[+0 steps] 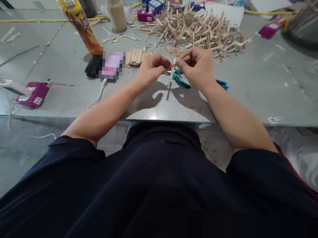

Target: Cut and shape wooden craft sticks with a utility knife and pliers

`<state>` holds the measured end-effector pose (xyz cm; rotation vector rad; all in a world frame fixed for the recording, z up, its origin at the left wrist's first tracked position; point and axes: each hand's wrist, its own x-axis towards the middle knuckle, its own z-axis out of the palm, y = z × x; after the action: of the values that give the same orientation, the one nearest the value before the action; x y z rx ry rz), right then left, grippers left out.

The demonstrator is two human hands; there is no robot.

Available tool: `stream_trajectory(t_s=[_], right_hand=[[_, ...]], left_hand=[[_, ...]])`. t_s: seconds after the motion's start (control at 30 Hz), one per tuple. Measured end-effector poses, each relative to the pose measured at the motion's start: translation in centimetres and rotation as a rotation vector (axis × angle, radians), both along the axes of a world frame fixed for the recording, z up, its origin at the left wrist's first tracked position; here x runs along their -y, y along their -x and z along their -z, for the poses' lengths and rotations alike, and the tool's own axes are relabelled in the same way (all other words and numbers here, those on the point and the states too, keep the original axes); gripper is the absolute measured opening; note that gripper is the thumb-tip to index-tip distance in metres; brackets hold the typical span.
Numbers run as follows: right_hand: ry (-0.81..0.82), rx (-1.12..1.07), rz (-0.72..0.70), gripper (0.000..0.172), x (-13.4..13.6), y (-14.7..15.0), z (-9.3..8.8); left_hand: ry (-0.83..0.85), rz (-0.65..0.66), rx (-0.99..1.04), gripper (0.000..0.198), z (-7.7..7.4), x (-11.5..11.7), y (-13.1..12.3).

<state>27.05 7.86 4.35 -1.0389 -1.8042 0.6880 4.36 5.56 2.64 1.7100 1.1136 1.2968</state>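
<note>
My left hand [150,70] and my right hand [197,68] meet above the grey table [258,85], both pinched on a small cross of thin wooden sticks [174,65]. One stick points up to the right past my right fingers, another hangs down between the hands. Just beneath them lie teal-handled pliers [181,81]. A row of flat wooden sticks [136,56] lies to the left of my left hand. A large heap of wooden stick crosses [199,28] is piled behind my hands.
A tilted orange drink bottle [77,19] and a phone on a cable [105,66] sit at the left. A magenta box [33,94] lies near the left edge, a tan cylinder [116,11] and small boxes [151,5] at the back.
</note>
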Motion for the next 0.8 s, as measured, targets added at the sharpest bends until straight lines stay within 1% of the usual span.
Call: stream_trajectory(t_s=[0.07,0.17,0.27,0.4,0.47,0.6,0.7,0.8], right_hand=[[0.002,0.011,0.005,0.046,0.0,-0.1,-0.1],[0.003,0.012,-0.013,0.048,0.0,-0.2,0.0],[0.083,-0.040,-0.063,0.055,-0.4,-0.2,0.4],[0.195,-0.096,-0.139,0.057,-1.0,-0.2,1.2],[0.245,-0.088,-0.167,0.054,-1.3,-0.1,1.7],[0.334,-0.005,-0.216,0.051,-1.8,0.3,2.8],[0.317,0.066,-0.219,0.046,-2.0,0.3,3.3],[0.196,0.159,-0.196,0.032,-2.2,0.0,3.4]], left_hand=[[0.027,0.016,0.031,0.026,0.1,-0.1,0.0],[0.056,0.020,0.042,0.038,0.1,0.2,-0.2],[0.052,0.019,-0.032,0.046,0.0,0.8,-0.4],[0.007,-0.049,-0.174,0.051,-0.2,1.1,-0.2],[-0.022,-0.055,-0.244,0.050,-0.2,0.7,0.1],[-0.021,-0.022,-0.370,0.038,0.0,-0.2,1.0],[0.014,0.025,-0.380,0.035,-0.2,-0.3,1.4],[0.006,0.083,-0.439,0.035,-1.0,0.2,1.8]])
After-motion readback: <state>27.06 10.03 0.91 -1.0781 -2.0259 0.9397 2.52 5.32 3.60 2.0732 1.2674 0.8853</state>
